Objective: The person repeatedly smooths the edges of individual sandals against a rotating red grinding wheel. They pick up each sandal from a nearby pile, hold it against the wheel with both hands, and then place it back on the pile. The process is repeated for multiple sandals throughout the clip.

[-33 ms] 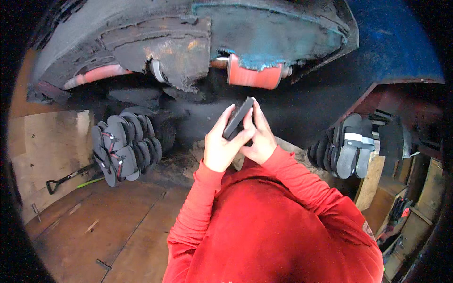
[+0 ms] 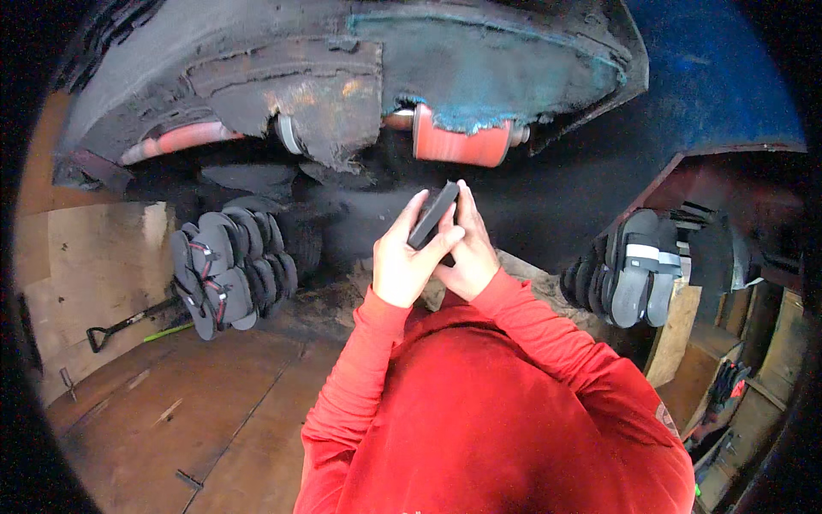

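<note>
Both my hands are raised in front of my chest and hold one flat dark grey rubber piece (image 2: 433, 212), shaped like a sandal sole and tilted on edge. My left hand (image 2: 401, 261) grips its lower left side with the thumb across it. My right hand (image 2: 469, 255) closes on it from the right and behind. Red sleeves cover both forearms. The piece is held just below a red roller (image 2: 458, 146) of a large machine coated in black dust.
A bundle of dark sandals (image 2: 227, 265) hangs or leans at the left, and another stack (image 2: 638, 270) stands at the right. A black-handled shovel (image 2: 128, 324) lies on the wooden floor (image 2: 197, 411). Wooden boxes (image 2: 711, 368) stand at the right.
</note>
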### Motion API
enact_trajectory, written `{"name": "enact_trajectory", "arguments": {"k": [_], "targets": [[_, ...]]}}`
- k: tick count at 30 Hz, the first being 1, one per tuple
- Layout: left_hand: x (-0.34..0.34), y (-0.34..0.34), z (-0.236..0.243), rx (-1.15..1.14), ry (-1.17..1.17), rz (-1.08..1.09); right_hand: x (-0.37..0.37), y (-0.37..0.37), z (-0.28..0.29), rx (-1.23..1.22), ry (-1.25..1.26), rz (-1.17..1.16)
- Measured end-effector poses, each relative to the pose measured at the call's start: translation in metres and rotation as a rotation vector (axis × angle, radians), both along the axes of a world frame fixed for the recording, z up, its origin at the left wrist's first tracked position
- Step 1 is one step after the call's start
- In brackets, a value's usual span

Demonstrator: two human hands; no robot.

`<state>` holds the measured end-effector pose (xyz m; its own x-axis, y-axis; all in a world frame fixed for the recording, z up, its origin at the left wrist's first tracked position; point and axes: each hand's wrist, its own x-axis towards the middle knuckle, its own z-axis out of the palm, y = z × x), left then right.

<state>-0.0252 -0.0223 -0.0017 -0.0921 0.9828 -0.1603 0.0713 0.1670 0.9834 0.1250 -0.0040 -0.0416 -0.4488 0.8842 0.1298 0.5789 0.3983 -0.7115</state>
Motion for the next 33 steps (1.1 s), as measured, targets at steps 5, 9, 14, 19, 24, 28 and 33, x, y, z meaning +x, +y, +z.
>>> {"name": "enact_trajectory", "arguments": {"k": [5,9,14,19,24,28,33], "targets": [[0.008,0.031,0.018,0.082,0.424,0.03,-0.017,0.006,-0.028,0.059,0.212,-0.033],[0.008,0.04,0.028,0.119,0.744,-0.015,-0.019,0.01,-0.02,-0.148,0.41,0.042],[0.005,0.048,0.039,0.09,0.821,-0.027,-0.012,0.006,0.011,-0.531,0.597,0.072],[0.012,0.064,0.046,-0.125,0.72,-0.073,-0.009,0.018,0.016,-0.795,0.741,0.013],[0.02,0.086,0.015,-0.287,0.746,-0.097,-0.003,0.049,-0.003,-0.759,0.497,-0.101],[0.023,0.055,-0.007,0.009,0.392,0.122,0.008,0.035,0.0,-0.362,0.265,0.057],[0.027,0.025,-0.015,0.068,0.041,0.205,0.015,0.022,0.006,-0.32,-0.001,0.067]]}}
